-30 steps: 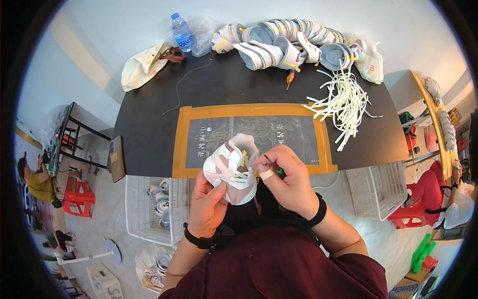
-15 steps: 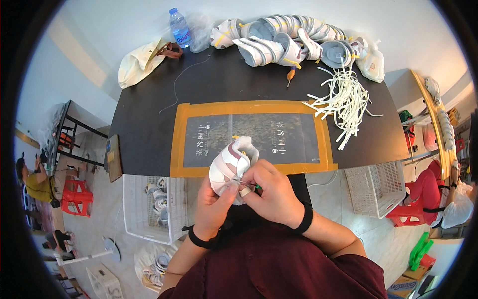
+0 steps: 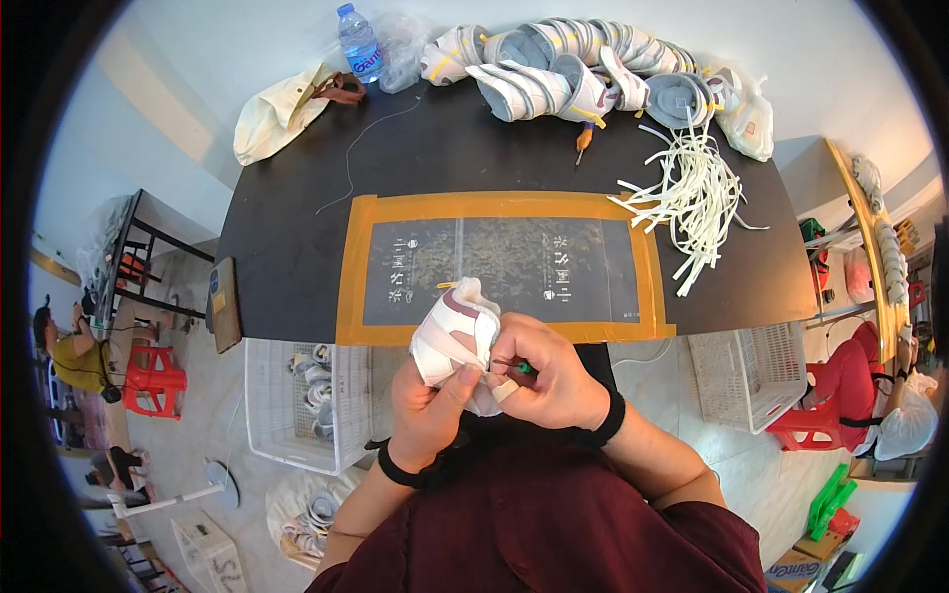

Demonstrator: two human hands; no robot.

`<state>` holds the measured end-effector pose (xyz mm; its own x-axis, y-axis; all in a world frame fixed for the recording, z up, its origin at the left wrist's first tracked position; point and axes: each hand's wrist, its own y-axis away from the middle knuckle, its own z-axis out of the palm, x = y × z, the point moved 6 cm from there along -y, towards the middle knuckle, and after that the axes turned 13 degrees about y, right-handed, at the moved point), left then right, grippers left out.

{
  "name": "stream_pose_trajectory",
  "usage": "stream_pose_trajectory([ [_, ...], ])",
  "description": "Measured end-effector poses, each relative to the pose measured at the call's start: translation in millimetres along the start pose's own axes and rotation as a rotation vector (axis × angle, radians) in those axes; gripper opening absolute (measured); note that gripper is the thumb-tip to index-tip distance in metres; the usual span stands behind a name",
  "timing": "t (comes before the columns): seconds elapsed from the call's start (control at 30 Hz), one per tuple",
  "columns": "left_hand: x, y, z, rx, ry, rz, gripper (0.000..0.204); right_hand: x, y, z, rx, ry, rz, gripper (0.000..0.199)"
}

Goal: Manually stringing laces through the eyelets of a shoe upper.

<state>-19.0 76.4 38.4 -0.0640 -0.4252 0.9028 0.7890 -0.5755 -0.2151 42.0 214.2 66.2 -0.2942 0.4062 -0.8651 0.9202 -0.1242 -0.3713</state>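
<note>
A white, pink and mauve shoe upper is held over the near edge of the dark table. My left hand grips its lower side, thumb pressed on the front near the opening edge. Closed around a slim tool with a green handle and thin metal shaft, my right hand works at the upper's right edge. The tool's tip is hidden by the fingers and the upper. A tan band wraps one right finger.
Stacked shoe uppers line the table's far side, beside white laces and an orange-handled awl. A taped clear sheet covers the middle. Crates stand below; a phone lies at the left edge. Other people sit either side.
The upper has tilted leftward and dropped slightly in my left hand. My right hand has shifted a little right and down, and more of the green-handled tool shows.
</note>
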Motion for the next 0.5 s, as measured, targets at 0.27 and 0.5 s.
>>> stream_pose_trajectory([
  [0.27,25,-7,8,-0.084,-0.428,0.146,0.026,-6,9,3,0.226,0.163,0.032,0.019],
  [0.5,-2,-3,1,0.054,0.059,-0.059,0.029,-9,8,4,0.239,0.211,-0.029,0.021],
])
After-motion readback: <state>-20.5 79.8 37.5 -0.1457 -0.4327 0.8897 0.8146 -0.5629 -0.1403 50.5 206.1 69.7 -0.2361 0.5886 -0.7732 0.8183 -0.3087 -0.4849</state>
